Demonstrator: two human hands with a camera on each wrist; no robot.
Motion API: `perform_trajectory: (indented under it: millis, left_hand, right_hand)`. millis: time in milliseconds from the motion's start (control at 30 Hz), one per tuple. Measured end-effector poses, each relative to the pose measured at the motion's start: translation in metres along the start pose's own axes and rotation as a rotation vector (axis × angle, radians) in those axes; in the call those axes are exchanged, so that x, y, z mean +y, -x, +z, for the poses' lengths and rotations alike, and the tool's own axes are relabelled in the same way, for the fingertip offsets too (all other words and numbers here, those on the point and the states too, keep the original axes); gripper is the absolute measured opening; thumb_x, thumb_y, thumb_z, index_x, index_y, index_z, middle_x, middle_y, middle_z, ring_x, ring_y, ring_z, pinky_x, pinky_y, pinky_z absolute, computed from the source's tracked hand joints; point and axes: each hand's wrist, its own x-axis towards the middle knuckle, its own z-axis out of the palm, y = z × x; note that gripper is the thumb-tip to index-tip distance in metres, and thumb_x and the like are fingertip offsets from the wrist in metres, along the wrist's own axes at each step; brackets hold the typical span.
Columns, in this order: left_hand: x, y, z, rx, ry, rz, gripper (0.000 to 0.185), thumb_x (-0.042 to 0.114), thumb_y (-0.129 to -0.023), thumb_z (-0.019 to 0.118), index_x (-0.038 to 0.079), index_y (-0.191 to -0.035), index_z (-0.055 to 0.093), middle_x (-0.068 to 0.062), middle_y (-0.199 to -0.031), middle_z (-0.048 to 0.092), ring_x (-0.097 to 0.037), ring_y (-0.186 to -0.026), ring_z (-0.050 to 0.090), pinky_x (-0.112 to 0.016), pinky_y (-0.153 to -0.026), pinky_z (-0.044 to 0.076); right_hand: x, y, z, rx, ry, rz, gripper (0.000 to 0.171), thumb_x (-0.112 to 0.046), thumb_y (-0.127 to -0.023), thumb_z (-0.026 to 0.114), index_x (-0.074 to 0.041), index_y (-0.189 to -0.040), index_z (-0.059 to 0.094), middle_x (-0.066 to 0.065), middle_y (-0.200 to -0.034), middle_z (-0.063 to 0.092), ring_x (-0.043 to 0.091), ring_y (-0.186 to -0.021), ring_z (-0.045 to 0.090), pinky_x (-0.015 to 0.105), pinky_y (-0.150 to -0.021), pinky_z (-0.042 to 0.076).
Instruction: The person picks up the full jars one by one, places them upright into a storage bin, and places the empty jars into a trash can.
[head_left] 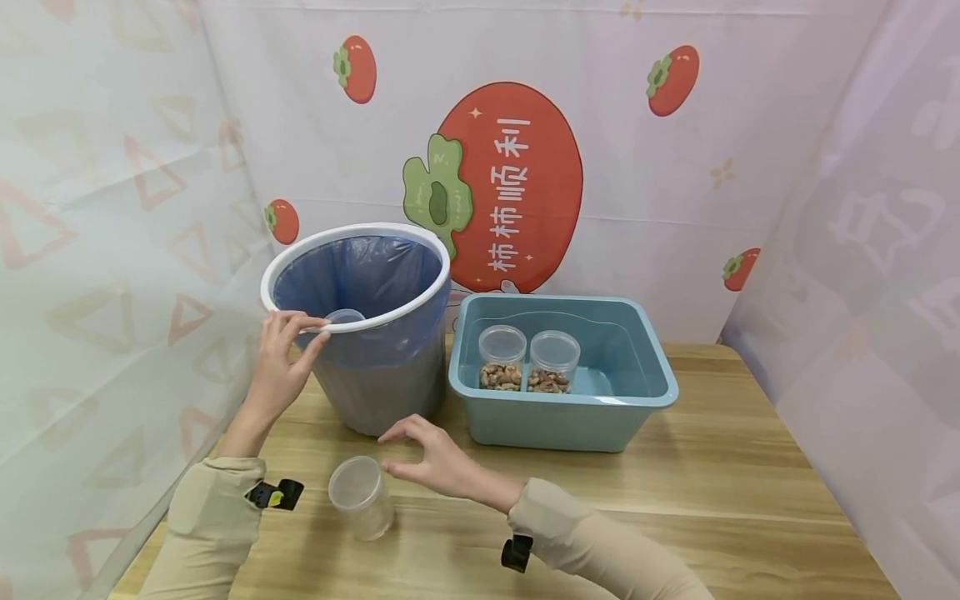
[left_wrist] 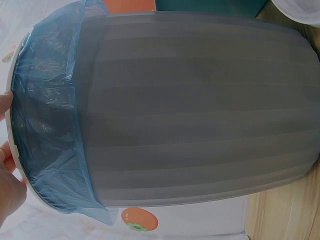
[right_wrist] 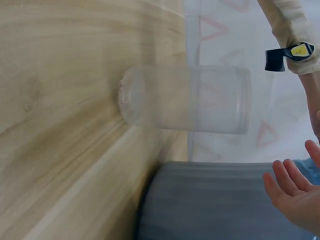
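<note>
My left hand (head_left: 283,354) is at the near left of the white rim of the trash bin (head_left: 375,392), thumb and fingers apart. In the left wrist view only its fingertips show, beside that rim; whether they touch it I cannot tell. Just inside the bin appears a clear round plastic piece (head_left: 346,317), mostly hidden by the rim. A clear plastic jar (head_left: 363,498) stands upright on the table in front of the bin; no contents show in it. My right hand (head_left: 438,460) hovers to the right of this jar, its fingers loosely bent and apart from it.
A blue plastic tub (head_left: 551,425) stands right of the bin. In it are two lidded jars of nuts, one jar (head_left: 502,354) at the left and another jar (head_left: 553,358) beside it. A blue bag (left_wrist: 47,100) lines the bin. Printed cloth walls surround the wooden table (head_left: 720,500).
</note>
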Motion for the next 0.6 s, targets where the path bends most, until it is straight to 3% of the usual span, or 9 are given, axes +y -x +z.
perform_trajectory:
  millis: [233,600]
  left_hand:
    - [-0.001,0.0,0.001,-0.006,-0.006,-0.013,0.013,0.008,-0.082,0.061,-0.001,-0.091,0.06,-0.017,-0.091,0.048,-0.032,-0.092,0.039,-0.05,-0.101,0.013]
    - [0.002,-0.001,0.0,-0.004,-0.009,-0.02,0.013,-0.001,-0.078,0.062,-0.001,-0.091,0.06,-0.018,-0.09,0.048,-0.033,-0.092,0.038,-0.05,-0.098,0.016]
  right_hand:
    - [0.002,0.004,0.012,-0.089,-0.022,0.044,0.034,-0.018,-0.081,0.064,-0.005,-0.11,0.055,0.004,-0.108,0.052,0.018,-0.102,0.051,0.024,-0.087,0.04]
    - [0.007,0.006,0.026,-0.158,0.042,0.066,0.047,-0.027,-0.076,0.069,-0.014,-0.118,0.051,0.002,-0.118,0.046,0.009,-0.11,0.044,0.025,-0.089,0.038]
